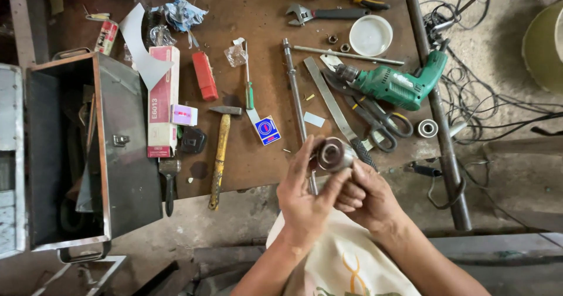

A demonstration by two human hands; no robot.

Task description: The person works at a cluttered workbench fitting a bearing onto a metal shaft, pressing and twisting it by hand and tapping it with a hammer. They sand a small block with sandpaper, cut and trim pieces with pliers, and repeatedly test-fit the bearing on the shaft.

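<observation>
At the far left an open metal toolbox (pixel 76 155) stands on the edge of the desk (pixel 246 149), its lid swung up. Just right of it lie one long pink and white carton (pixel 162 99) with a small pale box (pixel 185 114) against its side, a dark brush (pixel 169 181) below, and one red block (pixel 204 75) above. One hammer (pixel 220 155) with a yellow handle lies lengthwise, head away from the person. Next come one green-handled screwdriver (pixel 248 82) and one small blue and white square packet (pixel 267 130).

In the middle, both hands meet over the near edge of the desk. The left hand (pixel 302 199) and the right hand (pixel 366 196) together hold one round metal bearing (pixel 332 154); the left fingers (pixel 302 161) curl up around its left side and the thumb presses near its lower rim, while the right fingers (pixel 350 197) are clenched beneath it. A long steel rod (pixel 295 99) runs behind the hands and is partly hidden by them, as is one flat metal strip (pixel 329 99).

Farther right lie one adjustable wrench (pixel 322 14), one white round lid (pixel 370 35), two small nuts (pixel 338 42), one thin bar (pixel 352 55), one green electric drill (pixel 396 83), one pair of dark shears (pixel 375 117) and a second bearing (pixel 427 128) lying flat. A rusty pipe (pixel 437 108) crosses the right edge, with tangled cables (pixel 492 102) on the floor beyond.
</observation>
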